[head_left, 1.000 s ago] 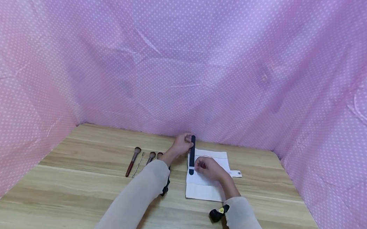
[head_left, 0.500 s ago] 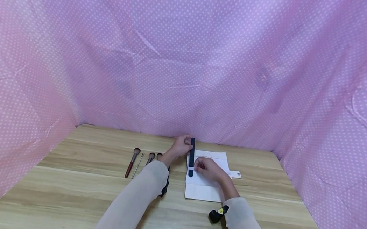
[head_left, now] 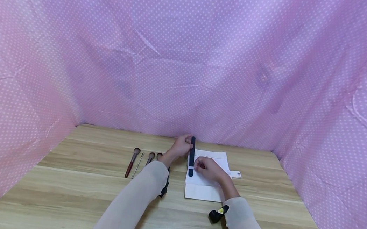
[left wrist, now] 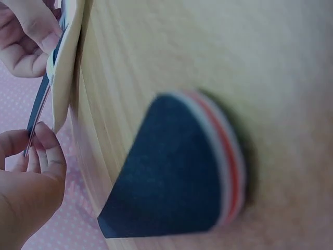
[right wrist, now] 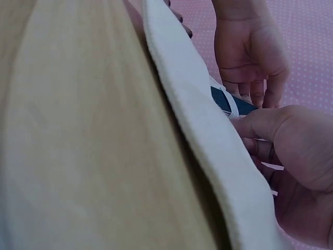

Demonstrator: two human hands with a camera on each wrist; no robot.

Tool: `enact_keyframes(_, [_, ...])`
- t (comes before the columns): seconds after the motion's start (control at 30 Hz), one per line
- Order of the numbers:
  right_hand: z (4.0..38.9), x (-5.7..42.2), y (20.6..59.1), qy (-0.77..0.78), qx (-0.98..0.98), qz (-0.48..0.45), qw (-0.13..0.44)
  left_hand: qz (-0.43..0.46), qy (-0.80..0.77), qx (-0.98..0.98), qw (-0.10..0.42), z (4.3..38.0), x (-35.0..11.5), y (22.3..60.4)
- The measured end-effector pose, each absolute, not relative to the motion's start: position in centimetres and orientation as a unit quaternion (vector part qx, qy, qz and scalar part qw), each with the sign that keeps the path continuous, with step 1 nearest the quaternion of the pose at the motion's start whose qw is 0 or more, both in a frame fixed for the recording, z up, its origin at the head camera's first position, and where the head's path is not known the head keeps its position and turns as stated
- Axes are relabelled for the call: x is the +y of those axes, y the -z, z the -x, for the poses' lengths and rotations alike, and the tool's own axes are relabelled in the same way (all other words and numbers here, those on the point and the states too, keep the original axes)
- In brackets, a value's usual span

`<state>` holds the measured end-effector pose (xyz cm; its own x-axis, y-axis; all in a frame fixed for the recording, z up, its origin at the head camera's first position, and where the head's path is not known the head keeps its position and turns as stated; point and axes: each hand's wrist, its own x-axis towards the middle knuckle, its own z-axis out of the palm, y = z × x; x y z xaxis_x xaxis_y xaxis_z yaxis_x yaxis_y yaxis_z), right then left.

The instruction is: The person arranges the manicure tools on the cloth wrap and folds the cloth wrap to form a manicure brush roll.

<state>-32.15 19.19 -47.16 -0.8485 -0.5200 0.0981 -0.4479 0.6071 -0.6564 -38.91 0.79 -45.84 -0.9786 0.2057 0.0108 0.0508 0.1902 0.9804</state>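
A long black nail file (head_left: 192, 153) lies along the left side of a white fabric roll-up pouch (head_left: 201, 192), its near end passing under a thin white elastic band (right wrist: 233, 108). My left hand (head_left: 181, 146) pinches the far part of the file between thumb and fingers, as the left wrist view also shows. At the band, my right hand (head_left: 210, 168) pinches the elastic with curled fingers. In the right wrist view, the pouch's edge (right wrist: 192, 120) covers part of the file.
Left of the pouch lie a red-handled makeup brush (head_left: 133, 162), a thin metal tool (head_left: 138, 165) and two more brushes (head_left: 151, 157), partly behind my left arm. A dark, rounded piece with a red-and-white layered edge (left wrist: 171, 172) fills the left wrist view's foreground. Pink dotted cloth (head_left: 186, 76) surrounds the table.
The nail file has slid slightly toward me, so a little more of its near end shows past the band. Both hands stay almost in place.
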Motion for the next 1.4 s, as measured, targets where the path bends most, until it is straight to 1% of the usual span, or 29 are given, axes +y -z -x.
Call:
enact_keyframes(0.17, [32.2,19.1,47.2,0.349,0.899,0.262,0.047,-0.084,-0.622,0.776,0.055,39.0,0.9,45.7])
enact_keyframes(0.43, [32.1,19.0,47.1,0.351,0.899,0.259,0.048,-0.097,-0.588,0.800,0.070,38.9,0.5,45.8])
enact_keyframes(0.7, [32.2,19.0,47.0,0.347,0.902,0.253,0.048,-0.099,-0.597,0.791,0.088,38.6,0.0,45.6])
enact_keyframes(1.0, [32.3,18.9,46.9,0.347,0.902,0.252,0.057,-0.125,-0.580,0.800,0.091,38.7,-0.6,45.6])
enact_keyframes(1.23, [32.3,18.9,47.1,0.349,0.899,0.258,0.055,-0.142,-0.571,0.801,0.113,38.6,-1.0,45.9])
enact_keyframes(1.4, [32.2,19.0,47.2,0.346,0.902,0.251,0.059,-0.146,-0.558,0.809,0.116,38.4,-1.1,46.1])
